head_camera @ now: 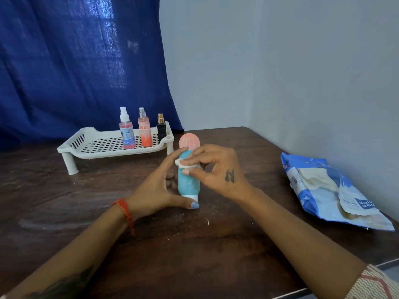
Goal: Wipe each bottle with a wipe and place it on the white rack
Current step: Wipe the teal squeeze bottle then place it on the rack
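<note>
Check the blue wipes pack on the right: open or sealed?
Open. The wipes pack lies flat on the table with its flap peeled back and a white wipe sticking out of the opening.

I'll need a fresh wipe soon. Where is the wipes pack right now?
The wipes pack lies flat at the right side of the table, close to the wall, to the right of the right hand.

Three bottles [142,129] on rack [103,145]

The hands [190,180] hide much of the tube [188,184] (label unreadable).
</note>
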Motion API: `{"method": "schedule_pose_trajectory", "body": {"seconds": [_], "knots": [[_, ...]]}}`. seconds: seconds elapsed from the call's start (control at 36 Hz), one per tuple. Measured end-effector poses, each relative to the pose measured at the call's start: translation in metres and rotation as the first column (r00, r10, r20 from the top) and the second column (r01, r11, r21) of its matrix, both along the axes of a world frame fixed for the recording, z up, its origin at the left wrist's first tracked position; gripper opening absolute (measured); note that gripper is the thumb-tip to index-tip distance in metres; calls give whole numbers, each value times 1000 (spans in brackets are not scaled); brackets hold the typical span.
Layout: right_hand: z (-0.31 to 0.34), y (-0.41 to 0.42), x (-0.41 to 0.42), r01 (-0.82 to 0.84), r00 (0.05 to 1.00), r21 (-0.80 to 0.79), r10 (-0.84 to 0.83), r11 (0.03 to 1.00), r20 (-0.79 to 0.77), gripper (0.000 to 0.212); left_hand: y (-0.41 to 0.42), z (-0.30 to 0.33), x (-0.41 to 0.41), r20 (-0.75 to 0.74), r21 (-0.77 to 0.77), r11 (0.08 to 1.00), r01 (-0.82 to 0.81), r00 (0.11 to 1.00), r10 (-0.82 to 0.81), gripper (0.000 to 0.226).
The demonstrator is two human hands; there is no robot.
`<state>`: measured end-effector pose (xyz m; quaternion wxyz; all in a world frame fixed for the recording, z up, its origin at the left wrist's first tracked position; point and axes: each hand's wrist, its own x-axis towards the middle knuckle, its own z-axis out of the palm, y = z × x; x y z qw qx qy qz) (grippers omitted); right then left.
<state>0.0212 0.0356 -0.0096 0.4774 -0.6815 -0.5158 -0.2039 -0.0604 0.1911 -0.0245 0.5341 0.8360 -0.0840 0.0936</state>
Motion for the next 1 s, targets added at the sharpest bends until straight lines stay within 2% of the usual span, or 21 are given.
{"method": "schedule_pose_trajectory", "body": {"seconds": [0.19, 0.44, 0.53, 0.61, 0.67, 0.72, 0.89, 1.0], "knots": [[5, -3, -3, -100, 995, -185, 102, 978, 2, 19, 0, 0, 0, 3, 25, 999, -26, 1000, 26, 110], [12, -10, -7, -235, 964, -319, 179, 918, -197, 15, 0, 2, 0, -14, 38, 999, -35, 999, 36, 115], [13, -11, -8, -242, 956, -298, 173, 923, -238, 16, 0, 2, 0, -13, 34, 999, -28, 1000, 28, 114], [11, -7, -5, -81, 982, -124, 58, 989, -178, 19, -1, 2, 0, -3, 25, 999, -20, 1000, 20, 110], [10, -5, -2, 45, 988, 3, -44, 999, -150, 22, -1, 2, 0, -4, 26, 1000, -17, 1000, 17, 108], [9, -5, -1, 85, 990, 40, -80, 996, -117, 24, -2, 1, 0, -10, 24, 999, -24, 1000, 25, 106], [3, -1, -3, 25, 999, -102, -23, 995, 23, 21, 0, 0, 1, 4, 0, 1000, -10, 1000, 10, 110], [6, -2, -7, -88, 996, -204, 92, 975, 9, 18, 0, 2, 0, 10, 58, 998, -36, 999, 35, 111]]}}
